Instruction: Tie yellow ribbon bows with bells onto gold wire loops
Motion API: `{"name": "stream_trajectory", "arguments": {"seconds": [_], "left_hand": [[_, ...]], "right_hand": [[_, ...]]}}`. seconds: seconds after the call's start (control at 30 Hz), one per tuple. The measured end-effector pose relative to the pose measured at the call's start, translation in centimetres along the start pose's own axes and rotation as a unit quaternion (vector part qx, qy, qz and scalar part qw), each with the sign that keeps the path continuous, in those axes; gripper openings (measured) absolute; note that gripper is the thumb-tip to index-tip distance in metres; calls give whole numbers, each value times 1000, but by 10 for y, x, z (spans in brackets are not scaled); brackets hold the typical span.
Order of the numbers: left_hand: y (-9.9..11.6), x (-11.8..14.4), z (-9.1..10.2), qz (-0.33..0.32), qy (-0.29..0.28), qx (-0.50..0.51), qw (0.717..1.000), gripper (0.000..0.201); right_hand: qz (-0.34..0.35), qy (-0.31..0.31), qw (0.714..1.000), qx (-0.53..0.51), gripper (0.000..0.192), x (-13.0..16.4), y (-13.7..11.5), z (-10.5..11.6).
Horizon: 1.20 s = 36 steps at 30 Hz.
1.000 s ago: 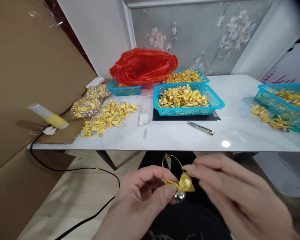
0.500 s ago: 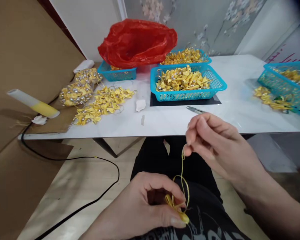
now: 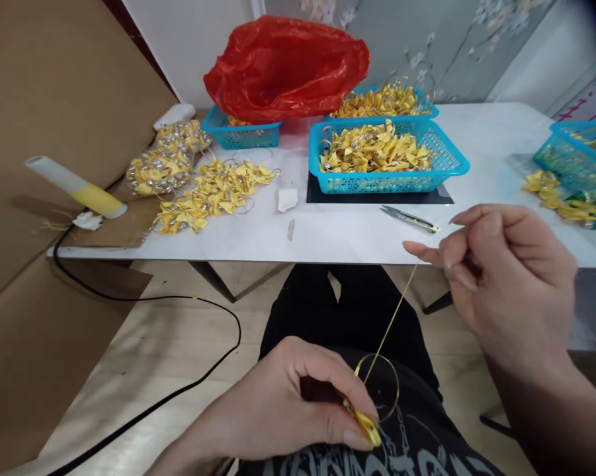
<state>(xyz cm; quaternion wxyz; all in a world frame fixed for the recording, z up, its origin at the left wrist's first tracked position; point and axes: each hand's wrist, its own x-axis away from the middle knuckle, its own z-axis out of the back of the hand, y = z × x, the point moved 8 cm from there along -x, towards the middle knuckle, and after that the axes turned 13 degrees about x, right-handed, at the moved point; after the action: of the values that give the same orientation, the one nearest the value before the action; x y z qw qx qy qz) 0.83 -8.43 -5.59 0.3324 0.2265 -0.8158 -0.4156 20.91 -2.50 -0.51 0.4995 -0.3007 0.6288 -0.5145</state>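
Left hand: I'm pinching the yellow bow (image 3: 372, 435) between thumb and fingers (image 3: 307, 396).
Right hand: I'm curling my fingers (image 3: 493, 228) and holding the gold cord (image 3: 395, 312) taut.
Bow's feel: I'm judging it light, soft, easily crushed; gripping the folds suits.
Cord's feel: probably thin, slippery.
Bow's place: it's sitting at my left fingertips, below-left of my right hand, short of the table's (image 3: 218, 250) near edge.
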Motion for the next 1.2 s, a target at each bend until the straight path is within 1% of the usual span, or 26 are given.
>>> {"name": "stream_trajectory", "arguments": {"seconds": [0.1,0.2,0.33,0.4,0.47,0.5,0.53,0.57,0.6,0.63,0.7,0.73,0.8,0.9,0.97,1.03,1.2], "left_hand": [[6,2,-1,-11,6,6,1000,13],[11,4,-3,-15,16,10,1000,13],[9,5,-5,0,40,8,999,11],[4,4,-4,18,52,37,998,12],[0,2,-1,25,73,60,995,16],[-1,1,3,23,89,58,994,18],[-1,0,6,20,104,47,993,17],[-1,0,9,16,116,34,993,16],[1,-1,11,11,123,24,992,17],[2,-1,13,8,126,20,992,22],[6,-1,14,1,127,24,992,34],[7,0,15,-3,128,30,991,37],[9,1,15,-9,122,43,991,33],[9,3,14,-18,102,72,992,25],[9,2,14,-23,98,88,991,28],[10,1,14,-22,96,98,990,30],[15,0,15,-21,124,55,990,14]], "right_hand": [[30,8,994,103,15,10,3,4],[38,1,983,180,15,16,20,6],[46,-9,973,225,16,21,46,7],[40,-30,972,227,15,22,49,4],[15,-81,975,207,17,25,43,-2],[1,-123,973,194,20,28,37,-7],[-11,-168,970,176,16,32,29,-12],[-10,-218,960,175,13,37,18,-19],[10,-281,942,184,17,45,7,-27],[31,-323,925,196,19,52,-4,-34],[54,-375,897,227,16,64,-16,-42],[56,-385,889,241,13,67,-17,-45],[46,-393,881,258,7,70,-12,-50],[29,-413,875,249,13,71,-3,-59],[17,-418,878,233,18,70,0,-64],[5,-406,887,219,20,67,0,-65],[-21,-395,896,201,22,69,0,-63]]}}
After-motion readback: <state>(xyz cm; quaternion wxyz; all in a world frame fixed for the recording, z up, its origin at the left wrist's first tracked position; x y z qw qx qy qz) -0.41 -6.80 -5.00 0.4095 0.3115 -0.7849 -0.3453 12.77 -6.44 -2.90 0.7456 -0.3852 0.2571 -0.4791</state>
